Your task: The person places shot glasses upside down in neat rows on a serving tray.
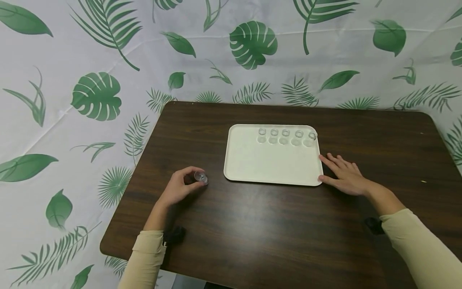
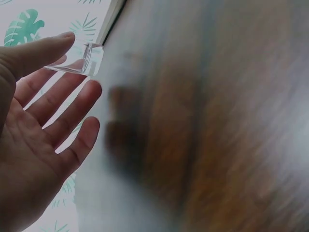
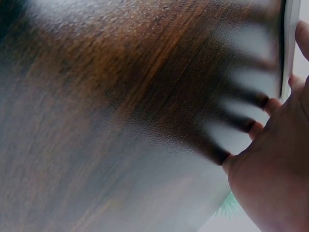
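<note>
My left hand (image 1: 179, 186) is over the left part of the table, pinching a small clear shot glass (image 1: 201, 177) between thumb and fingers. In the left wrist view the thumb lies along the side of this glass (image 2: 79, 63), and its thick base faces the tabletop. My right hand (image 1: 344, 176) has its fingers spread beside the white tray (image 1: 267, 164), with thumb and index fingertip touching the tray's right edge. Several matching clear glasses (image 1: 285, 136) stand in a row along the tray's far side, toward its right corner. Whether they stand upright or upside down, I cannot tell.
The dark wood table (image 1: 252, 224) has rounded corners. Behind it and to the left hangs a white cloth (image 1: 213, 52) printed with green leaves. A small pale scrap (image 1: 423, 181) lies on the table to the right.
</note>
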Action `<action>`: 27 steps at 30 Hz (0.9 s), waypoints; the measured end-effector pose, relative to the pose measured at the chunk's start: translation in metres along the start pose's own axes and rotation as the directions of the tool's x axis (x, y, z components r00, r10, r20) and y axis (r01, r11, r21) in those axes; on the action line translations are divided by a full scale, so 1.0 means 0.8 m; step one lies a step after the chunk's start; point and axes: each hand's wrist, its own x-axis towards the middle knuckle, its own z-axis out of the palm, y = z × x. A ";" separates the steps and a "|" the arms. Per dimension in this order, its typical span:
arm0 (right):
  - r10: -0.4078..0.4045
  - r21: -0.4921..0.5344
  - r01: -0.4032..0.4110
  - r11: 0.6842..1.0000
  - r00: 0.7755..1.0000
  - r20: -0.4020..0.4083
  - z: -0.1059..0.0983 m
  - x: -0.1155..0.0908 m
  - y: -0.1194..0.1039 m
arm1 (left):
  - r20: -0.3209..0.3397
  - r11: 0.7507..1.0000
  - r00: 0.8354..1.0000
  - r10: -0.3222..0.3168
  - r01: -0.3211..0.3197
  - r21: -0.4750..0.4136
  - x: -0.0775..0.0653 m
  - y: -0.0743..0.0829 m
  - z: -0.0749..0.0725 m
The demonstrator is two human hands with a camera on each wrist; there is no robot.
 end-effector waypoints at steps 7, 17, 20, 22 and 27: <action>-0.011 -0.004 0.011 1.000 1.000 -0.008 0.000 -0.001 -0.002 | -0.016 0.999 1.000 0.002 -0.001 0.034 0.004 0.007 -0.031; -0.011 -0.013 0.011 1.000 1.000 0.000 -0.005 -0.003 -0.007 | 0.056 0.980 0.993 0.108 -0.115 0.160 0.054 0.052 -0.079; -0.013 0.002 0.013 1.000 1.000 -0.012 -0.001 -0.001 0.000 | 0.086 0.956 0.985 0.152 -0.168 0.241 0.075 0.062 -0.087; -0.007 -0.004 0.007 1.000 1.000 -0.012 0.001 0.000 0.003 | 0.100 0.942 0.981 0.166 -0.188 0.279 0.088 0.071 -0.089; -0.008 -0.006 0.008 1.000 1.000 -0.016 -0.001 -0.001 -0.003 | 0.133 0.928 0.978 0.164 -0.198 0.316 0.122 0.083 -0.083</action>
